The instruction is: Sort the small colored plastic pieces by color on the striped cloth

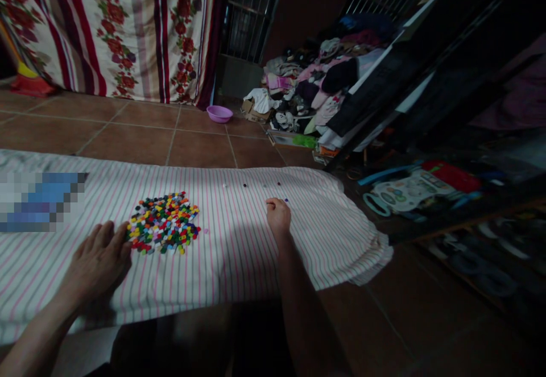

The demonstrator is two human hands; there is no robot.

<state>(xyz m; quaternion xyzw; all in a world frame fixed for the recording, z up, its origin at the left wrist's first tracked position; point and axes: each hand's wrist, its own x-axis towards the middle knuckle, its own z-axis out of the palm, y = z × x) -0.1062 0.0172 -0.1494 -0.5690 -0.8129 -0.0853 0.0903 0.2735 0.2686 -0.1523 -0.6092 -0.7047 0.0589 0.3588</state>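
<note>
A heap of beads (pixel 164 223) lies left of centre on striped cloth (pixel 239 263); the left hand (pixel 100 252) rests at its edge, fingers slightly spread, perhaps containing it; right of centre, the right hand (pixel 279 216) has curled fingers, any pinched bead indiscernible; loose beads (pixel 245 185) sit apart, likely for distinction.

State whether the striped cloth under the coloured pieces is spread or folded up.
Spread: the striped cloth lies out flat under the coloured pieces, though its right end looks rumpled.
</note>
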